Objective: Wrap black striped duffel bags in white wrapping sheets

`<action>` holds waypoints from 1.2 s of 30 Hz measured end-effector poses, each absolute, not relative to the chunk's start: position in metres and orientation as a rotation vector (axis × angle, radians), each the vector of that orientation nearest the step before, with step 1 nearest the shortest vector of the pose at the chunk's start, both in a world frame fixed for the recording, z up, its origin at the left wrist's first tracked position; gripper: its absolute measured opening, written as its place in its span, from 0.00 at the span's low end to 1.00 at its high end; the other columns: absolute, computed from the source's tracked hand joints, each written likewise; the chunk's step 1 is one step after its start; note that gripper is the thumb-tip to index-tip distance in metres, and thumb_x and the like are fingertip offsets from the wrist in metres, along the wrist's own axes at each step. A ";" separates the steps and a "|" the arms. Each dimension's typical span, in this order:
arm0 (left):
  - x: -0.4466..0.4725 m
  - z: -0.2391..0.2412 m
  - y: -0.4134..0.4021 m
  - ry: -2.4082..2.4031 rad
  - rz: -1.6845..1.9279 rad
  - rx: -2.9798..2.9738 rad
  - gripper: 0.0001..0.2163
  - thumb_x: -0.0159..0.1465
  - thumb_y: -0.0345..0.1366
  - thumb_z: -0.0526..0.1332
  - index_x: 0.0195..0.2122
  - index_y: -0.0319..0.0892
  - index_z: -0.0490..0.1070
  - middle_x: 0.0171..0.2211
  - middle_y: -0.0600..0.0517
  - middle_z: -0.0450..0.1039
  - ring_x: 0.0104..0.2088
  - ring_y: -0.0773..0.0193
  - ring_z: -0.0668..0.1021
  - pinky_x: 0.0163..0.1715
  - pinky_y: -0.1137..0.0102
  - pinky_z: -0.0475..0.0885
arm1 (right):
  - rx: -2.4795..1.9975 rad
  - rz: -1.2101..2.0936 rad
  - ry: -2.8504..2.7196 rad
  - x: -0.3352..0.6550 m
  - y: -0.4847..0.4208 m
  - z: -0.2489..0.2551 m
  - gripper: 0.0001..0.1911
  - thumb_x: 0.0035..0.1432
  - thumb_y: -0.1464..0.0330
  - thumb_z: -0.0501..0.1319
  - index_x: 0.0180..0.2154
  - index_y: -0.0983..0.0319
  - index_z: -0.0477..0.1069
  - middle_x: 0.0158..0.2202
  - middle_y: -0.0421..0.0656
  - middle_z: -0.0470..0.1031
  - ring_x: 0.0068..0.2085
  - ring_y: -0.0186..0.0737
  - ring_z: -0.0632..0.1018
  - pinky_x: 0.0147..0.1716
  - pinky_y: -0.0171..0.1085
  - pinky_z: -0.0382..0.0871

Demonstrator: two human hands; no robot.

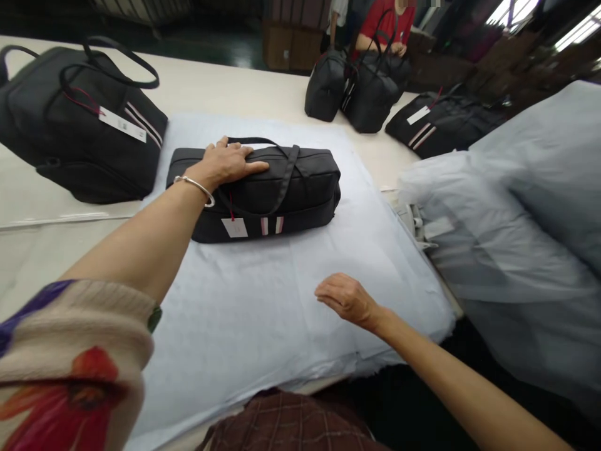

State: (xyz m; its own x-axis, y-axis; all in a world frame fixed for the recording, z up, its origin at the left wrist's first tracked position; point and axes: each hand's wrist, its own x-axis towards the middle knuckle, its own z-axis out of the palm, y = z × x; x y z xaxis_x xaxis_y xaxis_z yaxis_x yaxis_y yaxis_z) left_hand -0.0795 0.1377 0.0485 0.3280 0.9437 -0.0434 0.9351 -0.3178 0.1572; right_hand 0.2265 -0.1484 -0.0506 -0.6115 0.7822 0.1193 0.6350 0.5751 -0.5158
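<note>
A black bag [310,181] lies on its side on a pale sheet stack [244,313], its handles folded over the top. My left hand [225,164] rests on the bag's upper left part, fingers spread, with a bracelet at the wrist. On the bag's near side hangs a white tag [235,227] on a red cord, beside two pinkish-white stripes [272,225]. Out over the sheets, apart from the bag, is my right hand [346,297]. Its fingers are curled and pressed together, and nothing shows in them.
Another black bag [79,125] with a tag stands at the left. Several more are at the back, including a tagged bag [436,122]. A person in a red top [375,25] is behind them. Clear plastic sheeting [507,207] heaps up at the right, near the table's edge.
</note>
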 end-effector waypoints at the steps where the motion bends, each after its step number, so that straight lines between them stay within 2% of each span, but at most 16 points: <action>1: -0.079 0.049 0.139 1.737 0.095 2.426 0.42 0.60 0.68 0.45 0.64 0.41 0.61 0.65 0.48 0.59 0.66 0.40 0.52 0.63 0.51 0.48 | -1.222 0.688 -2.483 0.236 -0.175 -0.061 0.11 0.68 0.65 0.56 0.38 0.57 0.77 0.35 0.44 0.80 0.39 0.42 0.78 0.42 0.43 0.71; 3: -0.079 0.049 0.138 1.743 0.112 2.416 0.41 0.61 0.68 0.46 0.64 0.42 0.61 0.65 0.47 0.58 0.66 0.40 0.51 0.63 0.50 0.48 | -1.290 0.787 -2.476 0.247 -0.219 -0.080 0.08 0.65 0.65 0.59 0.38 0.57 0.77 0.34 0.44 0.79 0.40 0.43 0.78 0.43 0.44 0.70; 5: -0.079 0.050 0.135 1.714 0.122 2.426 0.40 0.62 0.68 0.46 0.64 0.41 0.61 0.66 0.44 0.56 0.66 0.38 0.51 0.63 0.48 0.48 | -1.288 0.829 -2.464 0.246 -0.248 -0.098 0.07 0.62 0.67 0.62 0.42 0.57 0.77 0.41 0.45 0.79 0.47 0.46 0.76 0.49 0.47 0.69; 8: -0.079 0.051 0.131 1.661 0.126 2.448 0.40 0.64 0.66 0.46 0.65 0.37 0.58 0.65 0.38 0.55 0.65 0.35 0.52 0.61 0.45 0.49 | -1.307 0.775 -2.469 0.231 -0.267 -0.121 0.16 0.56 0.71 0.66 0.48 0.59 0.74 0.50 0.48 0.75 0.54 0.50 0.72 0.55 0.50 0.65; 11: -0.080 0.053 0.129 1.643 0.144 2.450 0.42 0.64 0.67 0.46 0.65 0.36 0.58 0.65 0.37 0.55 0.64 0.33 0.51 0.60 0.43 0.48 | -1.383 0.699 -2.451 0.218 -0.266 -0.136 0.14 0.55 0.72 0.67 0.44 0.59 0.75 0.47 0.47 0.76 0.51 0.49 0.73 0.52 0.49 0.67; 15: -0.080 0.053 0.129 1.651 0.153 2.437 0.43 0.62 0.69 0.45 0.65 0.37 0.58 0.66 0.40 0.55 0.65 0.35 0.51 0.61 0.43 0.47 | -1.317 0.667 -2.466 0.216 -0.261 -0.137 0.05 0.61 0.70 0.62 0.38 0.59 0.76 0.44 0.47 0.77 0.48 0.46 0.74 0.51 0.48 0.68; 19: -0.078 0.051 0.130 1.737 0.153 2.400 0.40 0.60 0.68 0.48 0.64 0.44 0.62 0.65 0.44 0.58 0.65 0.36 0.51 0.62 0.46 0.49 | -1.332 0.724 -2.411 0.216 -0.254 -0.116 0.10 0.65 0.68 0.56 0.36 0.58 0.77 0.41 0.47 0.78 0.45 0.45 0.76 0.48 0.47 0.69; 23: -0.078 0.044 0.132 1.728 0.175 2.418 0.38 0.61 0.67 0.48 0.63 0.44 0.63 0.64 0.42 0.59 0.66 0.34 0.50 0.61 0.42 0.49 | -1.517 0.883 -2.204 0.211 -0.237 -0.080 0.09 0.64 0.64 0.57 0.38 0.56 0.77 0.41 0.45 0.79 0.43 0.45 0.77 0.47 0.46 0.69; 26: -0.078 0.049 0.130 1.705 0.262 2.435 0.38 0.63 0.64 0.48 0.64 0.41 0.60 0.67 0.39 0.51 0.67 0.35 0.47 0.62 0.41 0.44 | -1.625 1.053 -2.038 0.205 -0.218 -0.050 0.10 0.63 0.62 0.57 0.37 0.55 0.77 0.36 0.42 0.80 0.39 0.44 0.78 0.44 0.43 0.69; 28: -0.079 0.063 0.117 1.673 0.447 2.493 0.37 0.65 0.61 0.48 0.66 0.39 0.56 0.70 0.38 0.43 0.69 0.38 0.43 0.64 0.42 0.38 | -1.664 1.166 -1.986 0.199 -0.202 -0.032 0.11 0.62 0.62 0.57 0.34 0.56 0.76 0.32 0.39 0.79 0.36 0.42 0.77 0.40 0.40 0.69; 30: -0.080 0.081 0.085 1.573 0.676 2.556 0.35 0.67 0.60 0.48 0.67 0.39 0.53 0.71 0.41 0.39 0.69 0.42 0.41 0.65 0.45 0.36 | -1.701 1.236 -1.977 0.194 -0.185 -0.017 0.10 0.61 0.63 0.57 0.32 0.57 0.76 0.30 0.38 0.77 0.34 0.40 0.76 0.37 0.38 0.67; 32: -0.081 0.091 0.031 1.347 0.783 2.580 0.36 0.66 0.61 0.49 0.68 0.43 0.51 0.70 0.44 0.43 0.69 0.45 0.46 0.66 0.50 0.43 | -1.725 1.269 -1.985 0.190 -0.168 -0.005 0.10 0.59 0.63 0.58 0.30 0.58 0.76 0.28 0.37 0.76 0.31 0.39 0.73 0.33 0.36 0.65; 34: -0.080 0.083 -0.036 1.010 0.660 2.554 0.39 0.61 0.63 0.55 0.68 0.47 0.51 0.68 0.45 0.53 0.67 0.48 0.57 0.64 0.57 0.56 | -1.714 1.298 -1.983 0.186 -0.152 0.006 0.09 0.57 0.64 0.59 0.28 0.58 0.76 0.26 0.37 0.74 0.29 0.37 0.72 0.29 0.35 0.63; 35: -0.080 0.071 -0.071 0.893 0.559 2.543 0.43 0.58 0.64 0.59 0.68 0.49 0.49 0.67 0.45 0.55 0.66 0.49 0.60 0.64 0.59 0.58 | -1.698 1.309 -1.982 0.184 -0.145 0.012 0.09 0.56 0.64 0.60 0.28 0.58 0.76 0.25 0.37 0.74 0.28 0.37 0.71 0.28 0.34 0.62; 36: -0.080 0.054 -0.103 0.827 0.475 2.557 0.47 0.54 0.63 0.63 0.69 0.49 0.48 0.67 0.43 0.55 0.66 0.47 0.60 0.64 0.56 0.59 | -1.682 1.311 -1.987 0.183 -0.138 0.017 0.08 0.55 0.64 0.60 0.28 0.59 0.76 0.25 0.37 0.74 0.28 0.36 0.71 0.27 0.33 0.61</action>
